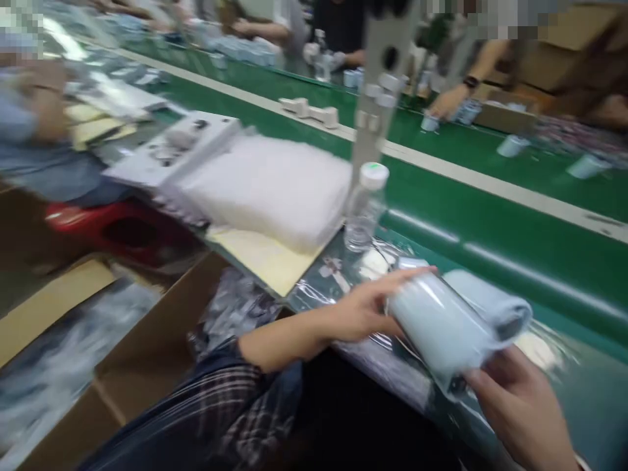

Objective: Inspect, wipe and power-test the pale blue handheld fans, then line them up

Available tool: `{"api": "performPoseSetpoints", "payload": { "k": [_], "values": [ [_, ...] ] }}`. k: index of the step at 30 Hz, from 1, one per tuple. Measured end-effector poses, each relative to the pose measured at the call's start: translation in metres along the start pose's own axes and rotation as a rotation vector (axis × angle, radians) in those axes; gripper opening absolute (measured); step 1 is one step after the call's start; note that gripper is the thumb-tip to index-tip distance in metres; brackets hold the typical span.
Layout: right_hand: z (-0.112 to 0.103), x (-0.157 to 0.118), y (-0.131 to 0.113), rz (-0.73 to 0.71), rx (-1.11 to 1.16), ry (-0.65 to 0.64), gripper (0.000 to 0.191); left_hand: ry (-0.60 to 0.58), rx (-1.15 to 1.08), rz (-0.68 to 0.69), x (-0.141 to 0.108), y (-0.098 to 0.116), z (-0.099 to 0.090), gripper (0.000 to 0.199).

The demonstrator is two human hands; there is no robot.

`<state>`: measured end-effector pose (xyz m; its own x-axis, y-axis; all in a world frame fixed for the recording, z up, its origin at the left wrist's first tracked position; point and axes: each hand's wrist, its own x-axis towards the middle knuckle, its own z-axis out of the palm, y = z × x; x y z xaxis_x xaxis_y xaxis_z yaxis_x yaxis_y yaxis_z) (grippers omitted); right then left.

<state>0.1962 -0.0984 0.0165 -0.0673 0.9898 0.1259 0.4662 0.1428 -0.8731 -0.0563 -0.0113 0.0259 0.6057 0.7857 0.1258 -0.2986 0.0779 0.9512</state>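
Observation:
A light blue, rounded plastic housing (439, 324) with a glossy surface is held tilted between my hands over the near edge of the bench. My left hand (366, 311) is closed round its left end, fingers over the top and thumb below. At the lower right end, my right hand (515, 392) grips the rim between thumb and fingers. Just behind lies a second light blue housing (483, 297), its hollow end facing right; whether it touches the first one I cannot tell. Motion blurs the details.
A clear bottle (363, 209) with a white cap stands by a metal post (377, 111). Left of it lies a stack of white foam sheets (275, 186). A green conveyor belt (456, 190) runs behind. Cardboard boxes (147, 340) with plastic bags sit lower left. Several people work nearby.

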Motion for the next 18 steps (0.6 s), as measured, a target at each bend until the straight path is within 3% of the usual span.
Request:
{"api": "performPoseSetpoints", "payload": {
  "k": [2, 5, 10, 15, 18],
  "values": [
    [0.009, -0.007, -0.005, 0.194, 0.289, 0.118, 0.054, 0.097, -0.140, -0.088, 0.009, -0.004, -0.001, 0.057],
    [0.019, -0.004, -0.003, 0.294, 0.576, 0.238, 0.059, 0.007, -0.344, -0.186, 0.028, -0.017, 0.010, 0.060],
    [0.022, -0.018, 0.011, 0.262, 0.636, 0.285, 0.047, -0.025, -0.329, -0.222, 0.037, -0.040, 0.030, 0.060],
    [0.025, -0.028, 0.018, 0.245, 0.672, 0.245, 0.045, -0.166, -0.290, -0.208, 0.031, -0.043, 0.029, 0.052],
    [0.028, -0.021, 0.017, 0.253, 0.695, 0.216, 0.044, -0.147, -0.287, -0.220, 0.031, -0.042, 0.027, 0.050]
  ]
}}
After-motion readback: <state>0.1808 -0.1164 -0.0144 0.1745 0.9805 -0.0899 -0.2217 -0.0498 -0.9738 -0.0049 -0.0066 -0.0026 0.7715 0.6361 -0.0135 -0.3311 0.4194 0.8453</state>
